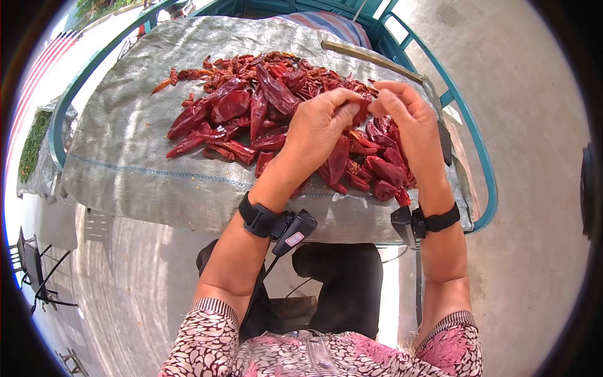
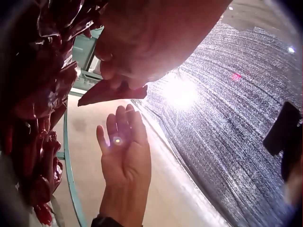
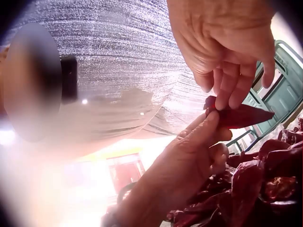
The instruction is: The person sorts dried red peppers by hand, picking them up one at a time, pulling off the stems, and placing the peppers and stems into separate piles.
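Your left hand (image 1: 315, 129), above the chili heap (image 1: 276, 94): thumb and fingers pinching one red chili (image 3: 247, 117). Your right hand (image 1: 408, 113), above the heap's right side: fingers loosely extended at that chili, contact unclear. Woven sheet (image 1: 119, 132): under the heap. Wooden strip (image 1: 374, 61): beyond the heap, rightward.

The left hand (image 1: 317, 129) pinches a red pepper (image 1: 360, 114) above the right part of a heap of dried peppers (image 1: 276, 94), with the right hand (image 1: 411, 119) just beside it. The heap lies on a silvery woven sheet (image 1: 119, 125) (a blue line runs along its near part) within a teal metal frame (image 1: 485, 169). A wooden strip (image 1: 374, 61) lies far right; a striped cloth (image 1: 330, 26) sits beyond the sheet.
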